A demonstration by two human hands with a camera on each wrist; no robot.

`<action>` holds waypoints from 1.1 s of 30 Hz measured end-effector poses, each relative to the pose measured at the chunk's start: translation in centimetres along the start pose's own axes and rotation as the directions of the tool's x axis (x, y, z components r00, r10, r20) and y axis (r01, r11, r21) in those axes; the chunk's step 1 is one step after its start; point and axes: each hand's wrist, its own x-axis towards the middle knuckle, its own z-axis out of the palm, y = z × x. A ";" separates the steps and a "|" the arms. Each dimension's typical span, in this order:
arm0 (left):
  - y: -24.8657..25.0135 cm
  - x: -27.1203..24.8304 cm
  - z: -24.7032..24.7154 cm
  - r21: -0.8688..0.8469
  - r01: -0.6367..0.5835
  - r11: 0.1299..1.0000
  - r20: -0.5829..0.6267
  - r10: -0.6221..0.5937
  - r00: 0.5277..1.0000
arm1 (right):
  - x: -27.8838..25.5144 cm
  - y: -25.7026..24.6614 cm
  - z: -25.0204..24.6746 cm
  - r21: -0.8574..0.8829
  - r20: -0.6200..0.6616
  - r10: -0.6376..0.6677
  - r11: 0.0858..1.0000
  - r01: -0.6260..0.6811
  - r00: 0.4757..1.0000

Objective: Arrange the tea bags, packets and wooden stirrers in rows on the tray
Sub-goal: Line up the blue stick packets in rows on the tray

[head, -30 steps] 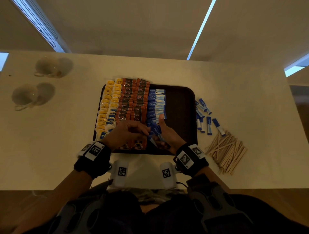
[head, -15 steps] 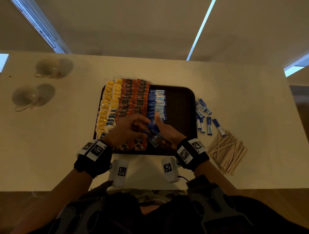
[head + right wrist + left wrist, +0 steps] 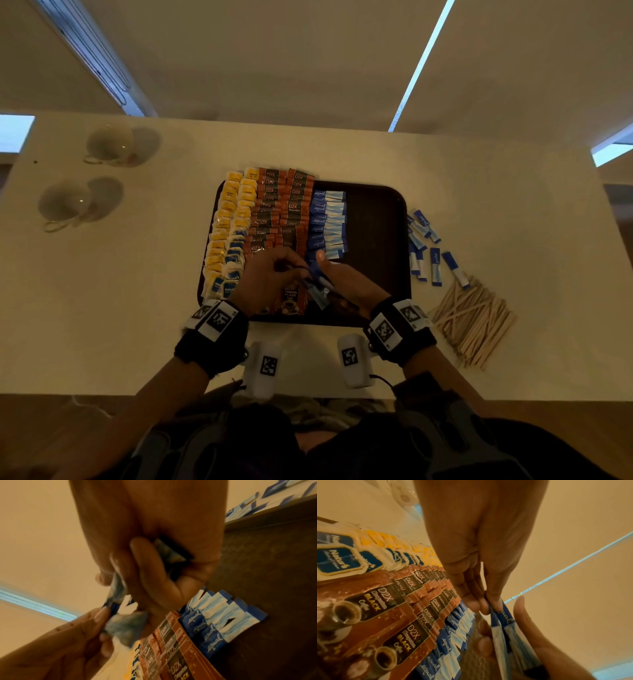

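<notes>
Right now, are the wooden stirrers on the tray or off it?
Off it. The stirrers lie in a loose pile on the table, right of the tray, whose right part is bare.

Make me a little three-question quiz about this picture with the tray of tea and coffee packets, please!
1. True or false: the wooden stirrers already lie on the tray.
2. What do the left hand and right hand hold between them? A) a D2X coffee packet B) blue Equal sweetener packets C) a tea bag
3. Fill in: the two cups stand on the table's far ____ side.

Key: 1 false, they lie on the table right of the tray; 2 B; 3 left.
</notes>
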 end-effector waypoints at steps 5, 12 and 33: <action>-0.5 0.2 -1.3 -0.120 0.140 0.983 -0.044 -0.146 0.988 | -0.7 1.1 -1.5 0.237 -0.155 0.005 0.971 0.032 0.988; -0.3 0.4 -0.3 -0.303 0.204 0.931 -0.046 -0.228 0.973 | -0.8 1.9 -1.5 0.115 -0.266 -0.072 0.988 0.105 0.961; -2.4 -0.2 1.2 -0.062 0.248 0.967 -0.178 -0.256 0.950 | -0.6 7.4 -2.8 0.324 -0.330 0.318 0.923 -0.210 0.889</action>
